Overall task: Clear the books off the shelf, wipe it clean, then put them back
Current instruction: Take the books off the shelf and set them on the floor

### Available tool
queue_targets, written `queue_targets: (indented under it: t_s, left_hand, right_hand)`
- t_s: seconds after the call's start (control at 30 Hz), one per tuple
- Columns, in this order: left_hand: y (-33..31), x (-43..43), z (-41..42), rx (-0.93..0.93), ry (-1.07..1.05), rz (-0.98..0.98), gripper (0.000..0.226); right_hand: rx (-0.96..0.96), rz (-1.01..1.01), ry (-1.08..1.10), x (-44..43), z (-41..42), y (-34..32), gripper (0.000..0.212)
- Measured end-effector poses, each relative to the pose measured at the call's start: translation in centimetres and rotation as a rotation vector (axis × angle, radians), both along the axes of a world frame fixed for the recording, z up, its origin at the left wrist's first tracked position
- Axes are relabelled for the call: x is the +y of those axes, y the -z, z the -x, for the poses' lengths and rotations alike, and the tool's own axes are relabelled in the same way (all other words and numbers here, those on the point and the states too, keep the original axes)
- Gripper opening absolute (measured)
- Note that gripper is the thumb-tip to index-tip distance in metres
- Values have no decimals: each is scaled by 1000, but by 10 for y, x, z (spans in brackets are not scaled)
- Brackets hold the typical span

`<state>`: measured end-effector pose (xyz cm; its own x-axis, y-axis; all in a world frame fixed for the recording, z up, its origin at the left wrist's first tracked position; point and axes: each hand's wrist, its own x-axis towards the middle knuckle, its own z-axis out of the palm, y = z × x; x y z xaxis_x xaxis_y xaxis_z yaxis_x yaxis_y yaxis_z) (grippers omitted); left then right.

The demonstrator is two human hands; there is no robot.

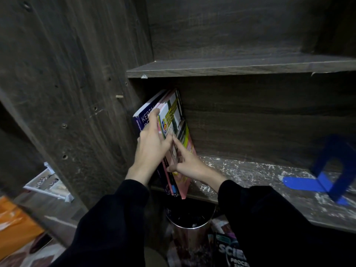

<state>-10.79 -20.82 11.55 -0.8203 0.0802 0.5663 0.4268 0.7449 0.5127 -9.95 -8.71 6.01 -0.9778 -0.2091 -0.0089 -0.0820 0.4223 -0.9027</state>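
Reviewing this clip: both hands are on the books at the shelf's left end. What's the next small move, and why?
Probably push the books back onto the shelf until they stand against the side panel: they lean, their lower ends overhang the front edge, and the left hand and right hand rest on them. Going in or coming out, I cannot tell.

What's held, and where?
Left hand presses the leaning books at their front edges; right hand lies on the pink book, thumb at its edge; grip unclear.
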Motion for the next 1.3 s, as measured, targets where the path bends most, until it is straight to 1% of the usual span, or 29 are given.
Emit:
queue_targets:
  t_s: [0.07,0.17,0.2,0.3,0.43,0.47,0.57,0.6,0.73,0.8,0.83,0.9,0.97,1.03,1.1,1.17,1.23,1.27,1.3]
  left_hand:
    - [5,5,0,-3,10,-105,68]
    - [15,14,4,84,-71,-187,78]
    - [19,18,5,106,-106,-204,77]
    - [29,25,12,173,-155,-266,61]
    - [35,22,25,248,-150,-364,47]
    - [35,22,27,268,-140,-381,46]
    - [33,27,26,298,-125,-432,46]
    - [32,29,25,302,-115,-450,47]
    - [29,32,14,317,-41,-480,47]
    - [26,33,5,315,-13,-484,47]
    - [24,32,1,311,4,-493,47]
    - [20,31,-6,291,28,-531,46]
    - [16,27,-13,257,45,-581,47]
    - [11,24,-21,228,88,-614,47]
    - [6,22,-31,177,176,-650,51]
    - [-2,19,-39,134,287,-693,56]
    - [-10,17,-46,83,376,-730,59]
    - [-14,16,-49,55,416,-752,59]
    - [-16,15,-51,25,451,-774,59]
  right_hand:
    - [10,-12,-13,3,-3,7,108]
    - [42,-52,-47,6,-7,13,111]
    - [64,-75,-53,6,-7,16,111]
    - [116,-176,-36,3,-3,21,112]
    - [164,-208,-78,-2,5,28,116]
    - [183,-214,-74,-3,7,31,113]
    - [249,-255,-23,-1,8,39,96]
    - [258,-274,-7,-1,6,41,94]
    - [267,-377,14,8,-5,42,99]
    - [241,-375,20,16,-9,39,96]
    - [223,-324,36,21,-10,36,92]
    - [163,-138,107,34,-6,30,82]
    - [132,41,210,48,-2,23,82]
    - [109,114,285,62,0,16,90]
    - [68,154,336,77,0,10,104]
    - [4,220,332,96,1,10,119]
    - [-98,415,262,113,-5,13,130]
    - [-156,531,217,121,-12,13,131]
    - [-203,617,169,129,-21,14,125]
